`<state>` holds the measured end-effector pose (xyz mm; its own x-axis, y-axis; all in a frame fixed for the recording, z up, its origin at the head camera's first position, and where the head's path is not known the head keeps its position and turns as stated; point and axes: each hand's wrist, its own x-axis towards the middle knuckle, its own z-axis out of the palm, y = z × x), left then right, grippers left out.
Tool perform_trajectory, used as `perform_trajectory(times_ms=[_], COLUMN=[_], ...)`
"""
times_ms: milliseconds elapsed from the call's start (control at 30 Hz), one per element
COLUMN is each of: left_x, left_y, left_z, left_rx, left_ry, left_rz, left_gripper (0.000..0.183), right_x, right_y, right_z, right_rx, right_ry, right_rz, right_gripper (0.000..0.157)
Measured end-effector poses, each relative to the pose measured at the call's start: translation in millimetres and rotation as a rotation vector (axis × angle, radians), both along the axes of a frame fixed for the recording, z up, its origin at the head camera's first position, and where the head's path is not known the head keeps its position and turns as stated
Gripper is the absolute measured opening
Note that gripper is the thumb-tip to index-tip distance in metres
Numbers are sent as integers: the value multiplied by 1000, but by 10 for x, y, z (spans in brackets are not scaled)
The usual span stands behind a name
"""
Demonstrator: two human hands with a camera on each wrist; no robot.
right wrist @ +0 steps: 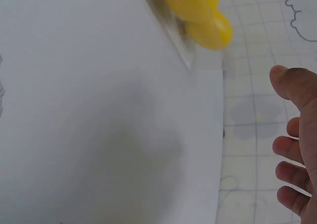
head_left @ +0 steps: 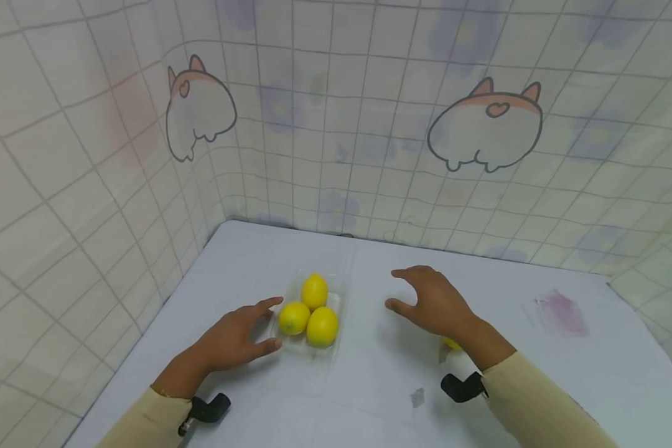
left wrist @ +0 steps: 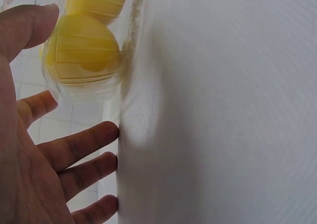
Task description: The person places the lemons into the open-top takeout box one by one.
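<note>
Three yellow lemons [head_left: 322,326] sit in a clear plastic container [head_left: 319,351] on the white table. At the container's left side is my left hand [head_left: 232,339], thumb and fingers spread apart. In the left wrist view its thumb [left wrist: 37,26] lies close to the container wall; I cannot tell whether it touches. My right hand [head_left: 434,302] hovers over the table to the right of the container, holding nothing, with thumb and fingers apart. Beneath the right wrist a yellow object [head_left: 452,343] shows only in part, mostly hidden by the arm.
A tiled-pattern curtain with cartoon animals [head_left: 487,127] hangs behind and to the left of the table [head_left: 364,404]. On the tabletop are a pink stain [head_left: 562,313] at the right and a small grey patch [head_left: 417,397] near the front. Black wrist-camera mounts [head_left: 211,409] stick out below both wrists.
</note>
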<state>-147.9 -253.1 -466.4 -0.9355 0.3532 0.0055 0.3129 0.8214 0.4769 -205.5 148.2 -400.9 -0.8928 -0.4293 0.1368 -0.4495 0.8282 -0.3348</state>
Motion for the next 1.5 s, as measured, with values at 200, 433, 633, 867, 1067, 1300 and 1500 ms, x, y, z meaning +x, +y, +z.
perform_trajectory(times_ms=[200,433,633,867,1067,1300,1500], left_x=[-1,-5,-5,-1,5,5,8], left_y=[3,-3,-10,-5,1,21,31], left_z=[9,7,3,12,8,11,15], left_rx=[5,0,-6,-4,-1,0,5], left_ry=[8,1,-9,-19,-6,-7,-2], left_rz=[0,-3,10,16,12,13,8], left_gripper=[82,82,82,82,82,82,81], right_x=[49,118,178,271,324,376,417], right_y=[288,583,713,831,951,1059,1119], right_z=[-64,-128,-131,-112,-150,-187,-223], right_rx=[-1,-4,-9,-9,0,26,41], right_ry=[-33,-56,-42,-57,-90,-90,-93], right_rz=[-35,-81,-90,-116,-152,-172,-197], right_gripper=[68,70,70,75,80,83,83])
